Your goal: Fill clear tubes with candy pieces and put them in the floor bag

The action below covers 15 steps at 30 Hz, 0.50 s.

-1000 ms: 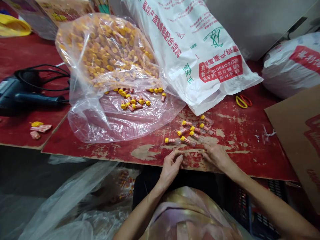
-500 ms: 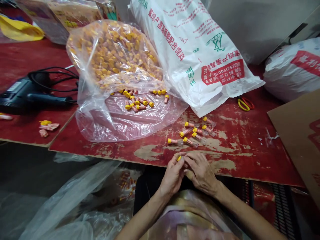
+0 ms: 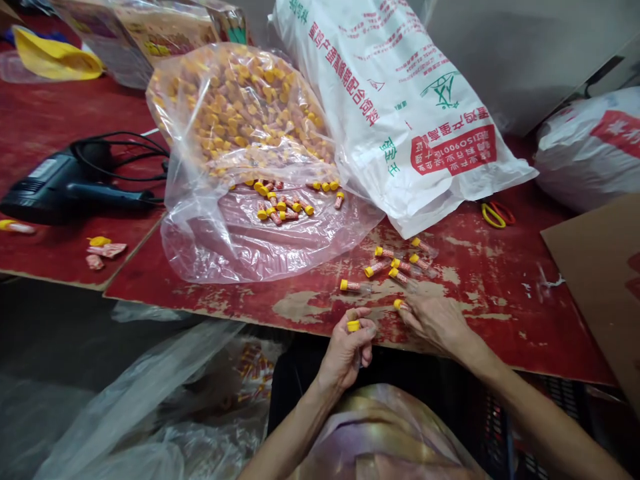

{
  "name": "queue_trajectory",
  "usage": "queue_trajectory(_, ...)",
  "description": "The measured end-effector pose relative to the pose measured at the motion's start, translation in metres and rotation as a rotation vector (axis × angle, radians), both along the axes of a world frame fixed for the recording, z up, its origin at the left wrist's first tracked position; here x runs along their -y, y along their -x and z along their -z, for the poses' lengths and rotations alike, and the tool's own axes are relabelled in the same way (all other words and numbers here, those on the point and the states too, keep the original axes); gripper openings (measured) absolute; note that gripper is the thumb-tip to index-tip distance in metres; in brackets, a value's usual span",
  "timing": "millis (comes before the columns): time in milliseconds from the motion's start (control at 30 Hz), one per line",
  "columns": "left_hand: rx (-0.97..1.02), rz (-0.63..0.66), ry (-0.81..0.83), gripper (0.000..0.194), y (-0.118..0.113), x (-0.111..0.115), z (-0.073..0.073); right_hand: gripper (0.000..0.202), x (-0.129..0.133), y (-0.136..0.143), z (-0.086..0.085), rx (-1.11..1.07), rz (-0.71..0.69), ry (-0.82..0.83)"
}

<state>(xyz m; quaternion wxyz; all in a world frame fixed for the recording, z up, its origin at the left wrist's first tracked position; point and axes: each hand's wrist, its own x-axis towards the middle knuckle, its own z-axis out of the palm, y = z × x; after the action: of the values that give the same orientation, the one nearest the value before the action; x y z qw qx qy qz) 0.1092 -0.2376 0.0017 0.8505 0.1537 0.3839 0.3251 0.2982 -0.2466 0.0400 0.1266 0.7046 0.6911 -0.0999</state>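
Observation:
My left hand [image 3: 347, 347] is above the table's front edge, its fingers curled round a small clear tube with a yellow cap [image 3: 353, 326]; most of that tube is hidden in the hand. On the tabletop to the right, my right hand [image 3: 437, 325] points forward with its fingertips on another yellow-capped tube [image 3: 399, 305]. That tube's body is mostly covered by the fingers. Just beyond lies a loose group of similar tubes [image 3: 355, 286], with red-and-white speckled filling and clear ends.
A clear plastic bag [image 3: 225, 257] full of yellow-capped tubes lies on the red table [image 3: 200, 293]. Behind it are a white printed sack [image 3: 395, 87], and scissors [image 3: 494, 215] to its right. A heat gun [image 3: 55, 183] lies left; a cardboard box [image 3: 595, 267] stands right.
My hands, together before, have parted: the right moved right and forward onto the table, to a tube. The left still holds its tube. One tube has gone from its earlier spot in the group.

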Motion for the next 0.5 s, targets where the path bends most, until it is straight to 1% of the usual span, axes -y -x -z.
queue_trajectory(33,0.010,0.020,0.008,0.050,-0.001,-0.001,0.000,0.033,-0.001,-0.002,-0.004,0.053,0.019,0.075)
queue_trajectory(100,0.033,0.047,0.027,0.045,-0.003,-0.002,0.000,0.033,-0.007,-0.001,-0.009,0.131,0.017,0.163)
queue_trajectory(233,0.080,0.061,0.052,0.041,-0.005,-0.007,0.001,0.035,-0.029,0.009,-0.008,0.152,-0.057,0.216)
queue_trajectory(300,0.087,0.050,0.059,0.040,-0.006,-0.009,0.000,0.035,-0.038,0.012,-0.008,0.140,-0.066,0.200)
queue_trajectory(367,0.089,0.033,0.071,0.037,-0.008,-0.010,-0.001,0.034,-0.041,0.010,-0.006,0.124,-0.070,0.168)
queue_trajectory(433,0.094,0.016,0.088,0.036,-0.009,-0.009,-0.003,0.030,-0.036,0.006,-0.002,0.090,-0.067,0.105)
queue_trajectory(500,0.114,-0.004,0.111,0.037,-0.010,-0.007,-0.005,0.028,-0.023,0.007,0.004,-0.008,-0.053,-0.012)
